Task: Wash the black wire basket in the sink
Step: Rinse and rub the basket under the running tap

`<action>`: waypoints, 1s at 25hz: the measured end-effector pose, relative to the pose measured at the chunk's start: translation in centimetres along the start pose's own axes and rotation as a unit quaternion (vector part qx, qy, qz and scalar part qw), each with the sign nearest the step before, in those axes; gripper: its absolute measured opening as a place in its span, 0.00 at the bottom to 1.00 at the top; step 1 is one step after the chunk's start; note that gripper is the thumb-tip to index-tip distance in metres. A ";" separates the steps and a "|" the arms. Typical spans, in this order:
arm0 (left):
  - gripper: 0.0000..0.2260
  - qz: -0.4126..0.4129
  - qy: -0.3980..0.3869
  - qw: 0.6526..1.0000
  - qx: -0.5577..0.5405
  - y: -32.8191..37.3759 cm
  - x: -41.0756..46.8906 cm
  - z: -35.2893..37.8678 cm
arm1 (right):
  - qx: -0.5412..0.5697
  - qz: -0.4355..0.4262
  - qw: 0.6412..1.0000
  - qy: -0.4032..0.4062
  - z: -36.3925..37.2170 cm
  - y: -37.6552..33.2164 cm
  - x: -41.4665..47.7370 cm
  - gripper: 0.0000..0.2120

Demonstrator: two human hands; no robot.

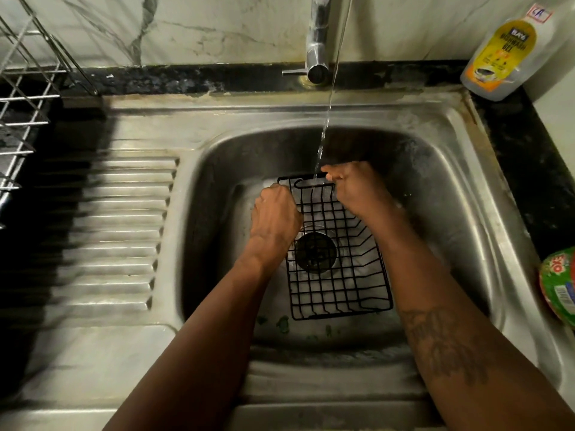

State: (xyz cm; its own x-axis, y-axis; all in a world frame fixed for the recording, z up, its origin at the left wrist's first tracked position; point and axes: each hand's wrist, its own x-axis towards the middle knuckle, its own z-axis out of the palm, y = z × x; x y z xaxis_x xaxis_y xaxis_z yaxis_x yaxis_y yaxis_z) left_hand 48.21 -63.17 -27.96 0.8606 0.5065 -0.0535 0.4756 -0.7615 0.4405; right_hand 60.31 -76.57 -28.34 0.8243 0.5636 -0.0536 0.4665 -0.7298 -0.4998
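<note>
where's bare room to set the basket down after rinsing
The ribbed drainboard, between the dish rack and the basin, is bare. The basin is crowded: black wire basket, left hand and right hand. Right counter: soap bottle, green pack.

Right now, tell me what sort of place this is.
Probably a home kitchen: a steel sink with a running tap, a dishwash bottle by it and a wire rack at the left. The left hand and right hand grip the basket under the tap.

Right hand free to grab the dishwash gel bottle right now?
Likely not yet: right hand grips the black wire basket; once released, nothing stands between it and the dishwash gel bottle.
</note>
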 end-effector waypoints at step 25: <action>0.06 0.003 -0.008 1.000 0.011 -0.1 0.1 0.1 | -0.076 0.045 0.995 0.035 -1.5 2.2 -0.7 0.14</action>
State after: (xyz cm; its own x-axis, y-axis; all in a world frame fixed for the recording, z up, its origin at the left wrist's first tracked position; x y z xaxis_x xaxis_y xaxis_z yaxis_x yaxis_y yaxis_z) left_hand 48.30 -63.04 -28.12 0.8658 0.4961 -0.0657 0.4749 -0.7731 0.4204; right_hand 61.25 -79.12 -28.15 0.8826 0.4693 -0.0292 0.4289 -0.8290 -0.3590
